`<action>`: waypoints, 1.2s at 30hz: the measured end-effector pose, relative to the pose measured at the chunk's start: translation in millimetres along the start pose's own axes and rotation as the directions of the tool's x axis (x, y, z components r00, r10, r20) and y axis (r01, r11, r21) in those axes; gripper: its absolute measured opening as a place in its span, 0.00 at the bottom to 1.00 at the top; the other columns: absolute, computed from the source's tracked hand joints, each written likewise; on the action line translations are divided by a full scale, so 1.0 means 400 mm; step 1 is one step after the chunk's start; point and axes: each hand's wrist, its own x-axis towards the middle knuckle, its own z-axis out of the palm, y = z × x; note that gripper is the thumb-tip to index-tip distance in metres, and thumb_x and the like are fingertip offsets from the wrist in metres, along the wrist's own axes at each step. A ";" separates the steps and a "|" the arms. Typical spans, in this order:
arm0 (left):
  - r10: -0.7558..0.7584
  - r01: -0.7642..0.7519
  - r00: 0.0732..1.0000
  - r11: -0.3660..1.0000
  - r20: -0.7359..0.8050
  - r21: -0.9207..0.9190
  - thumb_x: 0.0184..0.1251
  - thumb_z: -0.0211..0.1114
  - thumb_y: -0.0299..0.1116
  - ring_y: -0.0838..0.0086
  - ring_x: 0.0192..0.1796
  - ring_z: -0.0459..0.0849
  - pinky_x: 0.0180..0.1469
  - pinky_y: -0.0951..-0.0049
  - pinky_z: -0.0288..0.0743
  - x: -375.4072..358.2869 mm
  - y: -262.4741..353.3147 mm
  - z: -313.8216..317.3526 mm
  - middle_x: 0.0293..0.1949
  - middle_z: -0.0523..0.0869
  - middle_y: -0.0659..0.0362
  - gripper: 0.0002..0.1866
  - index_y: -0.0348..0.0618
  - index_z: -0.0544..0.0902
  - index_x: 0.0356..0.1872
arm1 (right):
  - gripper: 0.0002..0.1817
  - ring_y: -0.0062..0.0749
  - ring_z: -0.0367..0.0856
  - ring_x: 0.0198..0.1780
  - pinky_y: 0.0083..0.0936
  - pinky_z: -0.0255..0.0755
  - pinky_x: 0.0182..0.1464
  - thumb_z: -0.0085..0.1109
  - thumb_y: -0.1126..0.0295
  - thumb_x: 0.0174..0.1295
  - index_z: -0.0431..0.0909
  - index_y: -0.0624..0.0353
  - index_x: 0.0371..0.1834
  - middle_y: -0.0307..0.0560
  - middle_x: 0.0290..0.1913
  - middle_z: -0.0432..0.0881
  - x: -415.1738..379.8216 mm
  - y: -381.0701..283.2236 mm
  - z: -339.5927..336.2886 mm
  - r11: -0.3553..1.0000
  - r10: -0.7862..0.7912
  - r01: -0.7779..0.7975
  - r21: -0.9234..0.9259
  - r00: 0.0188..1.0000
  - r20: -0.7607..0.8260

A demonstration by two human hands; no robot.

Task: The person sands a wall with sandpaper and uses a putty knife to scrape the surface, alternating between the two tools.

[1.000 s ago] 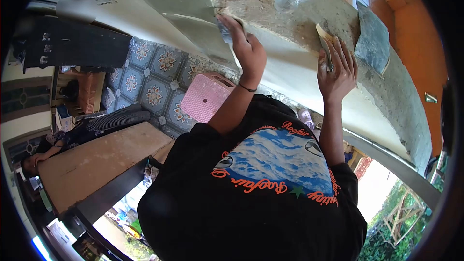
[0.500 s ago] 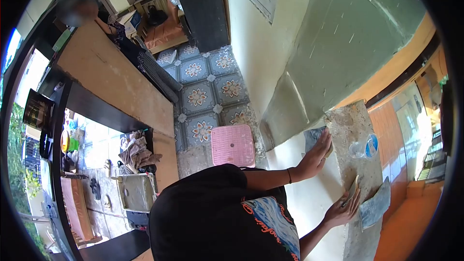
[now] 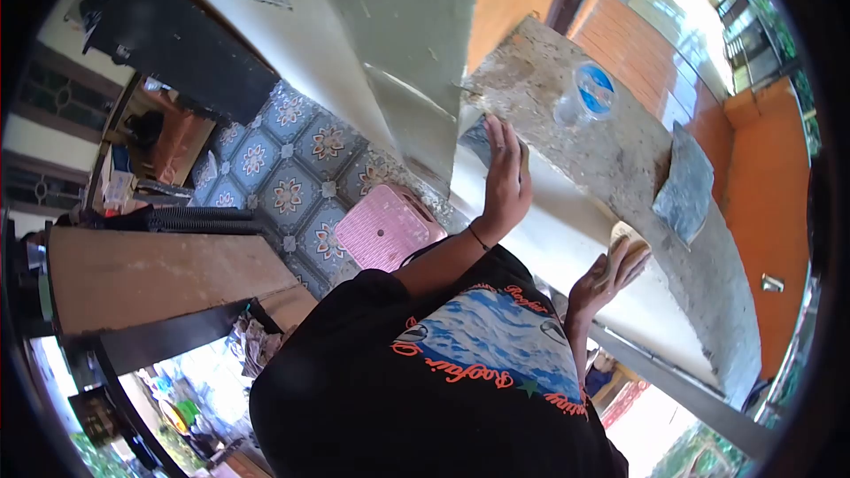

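Observation:
My left hand point(image 3: 507, 179), with a dark band at the wrist, presses nearly straight fingers against the top of the white wall face point(image 3: 567, 204). Under it is what looks like a sandpaper piece; its beige edge shows beside the fingers, and a grey patch point(image 3: 476, 142) lies on the other side. My right hand point(image 3: 611, 279) is closed around a bent beige sheet of sandpaper point(image 3: 627, 235), held against the same wall below the ledge. A loose grey sheet point(image 3: 686, 184), like sandpaper, lies on the rough concrete ledge point(image 3: 611, 150).
A clear plastic cup point(image 3: 571, 106) with a blue-and-white lid point(image 3: 594, 88) lies on the ledge. The pink plastic stool point(image 3: 381, 228) stands on the patterned tile floor point(image 3: 288, 195). Beyond the ledge are an orange wall point(image 3: 775, 212) and a lower tiled floor.
The view has swung right, so the ledge and both hands appear farther left and higher. Both hands stay at the wall; the right hand's beige sheet shows more plainly.

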 end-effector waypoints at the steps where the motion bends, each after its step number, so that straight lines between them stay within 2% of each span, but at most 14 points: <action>1: 0.009 -0.009 1.000 1.000 -0.002 0.026 0.53 0.45 0.14 0.41 0.72 0.35 0.71 0.57 0.38 -0.002 -0.005 0.005 0.69 0.38 0.30 0.39 0.29 0.41 0.69 | 0.25 0.67 0.44 0.71 0.55 0.42 0.69 0.46 0.74 0.61 0.64 0.58 0.64 0.67 0.70 0.50 -0.023 0.012 0.003 1.000 0.013 -0.013 -0.007 1.000 0.028; 5: -0.027 0.027 1.000 0.999 0.004 0.027 0.55 0.43 0.16 0.43 0.72 0.34 0.71 0.58 0.38 0.004 0.004 0.013 0.69 0.37 0.32 0.37 0.27 0.41 0.68 | 0.29 0.69 0.42 0.70 0.54 0.42 0.69 0.48 0.78 0.58 0.60 0.61 0.66 0.71 0.70 0.45 -0.121 0.066 0.027 0.992 0.125 -0.126 0.004 0.986 0.108; 8: 0.011 -0.016 0.999 0.993 0.044 0.113 0.56 0.45 0.18 0.38 0.71 0.34 0.70 0.55 0.40 -0.002 -0.006 0.013 0.68 0.35 0.28 0.37 0.25 0.41 0.68 | 0.26 0.61 0.47 0.70 0.44 0.47 0.68 0.45 0.67 0.65 0.59 0.64 0.66 0.71 0.69 0.49 -0.182 0.099 0.038 0.838 0.523 -0.522 0.161 0.851 0.039; 11: -0.004 -0.002 0.995 0.998 0.102 0.058 0.57 0.44 0.18 0.42 0.72 0.35 0.70 0.60 0.41 -0.017 0.001 0.002 0.69 0.35 0.30 0.37 0.28 0.41 0.69 | 0.29 0.48 0.63 0.63 0.36 0.55 0.65 0.38 0.54 0.70 0.59 0.68 0.64 0.64 0.63 0.63 -0.286 0.239 0.074 0.337 0.925 -0.811 0.479 0.379 -0.010; 13: 0.043 -0.052 0.997 0.990 0.071 0.130 0.57 0.44 0.18 0.45 0.73 0.35 0.70 0.61 0.40 -0.004 0.005 0.005 0.69 0.35 0.31 0.37 0.28 0.40 0.69 | 0.29 0.39 0.65 0.61 0.30 0.58 0.62 0.38 0.53 0.69 0.58 0.61 0.67 0.55 0.65 0.62 -0.181 0.225 0.014 -0.198 0.978 -0.640 0.742 -0.075 0.196; 16: 0.068 -0.083 0.994 0.977 0.083 0.197 0.57 0.43 0.18 0.46 0.73 0.35 0.70 0.62 0.37 -0.002 0.002 0.004 0.69 0.36 0.32 0.37 0.29 0.40 0.69 | 0.28 0.35 0.66 0.61 0.31 0.57 0.62 0.39 0.52 0.69 0.62 0.61 0.63 0.51 0.62 0.66 -0.093 0.206 -0.025 -0.266 0.963 -0.498 0.825 -0.167 0.210; 19: -0.017 0.005 0.998 0.985 0.067 0.173 0.56 0.42 0.18 0.46 0.73 0.33 0.71 0.59 0.33 -0.004 0.022 0.013 0.70 0.34 0.34 0.38 0.31 0.39 0.70 | 0.25 0.39 0.72 0.55 0.41 0.63 0.59 0.37 0.54 0.68 0.66 0.61 0.59 0.49 0.56 0.72 -0.016 0.318 0.006 -0.030 0.995 -0.270 0.962 -0.095 0.005; 21: -0.009 -0.007 0.996 0.986 0.094 0.167 0.56 0.43 0.20 0.48 0.73 0.33 0.71 0.60 0.31 0.002 0.014 0.014 0.70 0.34 0.35 0.38 0.31 0.40 0.70 | 0.23 0.44 0.75 0.52 0.41 0.69 0.55 0.36 0.58 0.66 0.68 0.62 0.57 0.51 0.53 0.74 -0.022 0.458 0.001 -0.065 0.991 -0.160 0.985 -0.124 0.045; 23: -0.026 0.006 0.992 0.987 0.124 0.162 0.56 0.44 0.21 0.50 0.74 0.32 0.71 0.61 0.29 -0.017 0.005 -0.005 0.70 0.34 0.36 0.38 0.30 0.40 0.69 | 0.31 0.44 0.70 0.56 0.39 0.65 0.59 0.30 0.50 0.70 0.62 0.67 0.62 0.53 0.60 0.69 -0.035 0.519 -0.019 -0.139 0.983 -0.125 0.982 -0.140 0.122; 25: 0.000 -0.018 0.993 0.988 0.118 0.156 0.54 0.43 0.20 0.48 0.73 0.31 0.71 0.59 0.28 -0.013 0.006 0.000 0.70 0.33 0.36 0.40 0.32 0.39 0.70 | 0.30 0.45 0.70 0.56 0.38 0.61 0.62 0.30 0.52 0.70 0.63 0.67 0.61 0.53 0.60 0.69 -0.019 0.489 -0.010 -0.099 0.990 -0.179 0.979 -0.116 0.079; 26: 0.003 -0.026 0.993 0.979 0.118 0.201 0.53 0.44 0.21 0.49 0.73 0.31 0.71 0.60 0.25 -0.013 0.012 0.000 0.70 0.33 0.36 0.40 0.32 0.39 0.70 | 0.30 0.43 0.69 0.57 0.35 0.59 0.64 0.32 0.51 0.70 0.63 0.68 0.62 0.53 0.60 0.69 0.006 0.430 0.012 0.021 0.995 -0.035 0.999 -0.092 -0.024; 29: 0.003 -0.014 0.994 0.994 0.110 0.104 0.53 0.44 0.21 0.50 0.73 0.31 0.71 0.61 0.27 -0.014 0.031 0.009 0.71 0.32 0.38 0.41 0.32 0.39 0.70 | 0.32 0.41 0.69 0.58 0.32 0.59 0.64 0.34 0.49 0.70 0.60 0.68 0.63 0.51 0.61 0.68 0.025 0.373 0.015 -0.038 0.983 -0.184 0.982 -0.186 0.003; 34: -0.026 0.018 0.974 0.999 0.227 0.037 0.54 0.43 0.19 0.51 0.73 0.30 0.72 0.63 0.28 -0.057 0.070 0.015 0.70 0.27 0.39 0.41 0.35 0.35 0.70 | 0.22 0.45 0.73 0.52 0.37 0.68 0.56 0.39 0.63 0.64 0.66 0.69 0.55 0.55 0.56 0.71 -0.036 0.567 -0.050 -0.211 0.920 -0.052 0.976 -0.349 0.181; 36: -0.030 0.024 0.977 0.999 0.210 0.030 0.55 0.42 0.17 0.52 0.73 0.29 0.72 0.63 0.29 -0.067 0.064 0.043 0.70 0.27 0.39 0.40 0.35 0.36 0.70 | 0.28 0.44 0.68 0.58 0.33 0.61 0.61 0.34 0.55 0.69 0.61 0.70 0.61 0.54 0.60 0.69 0.024 0.482 -0.028 0.021 0.959 0.005 1.000 -0.283 -0.019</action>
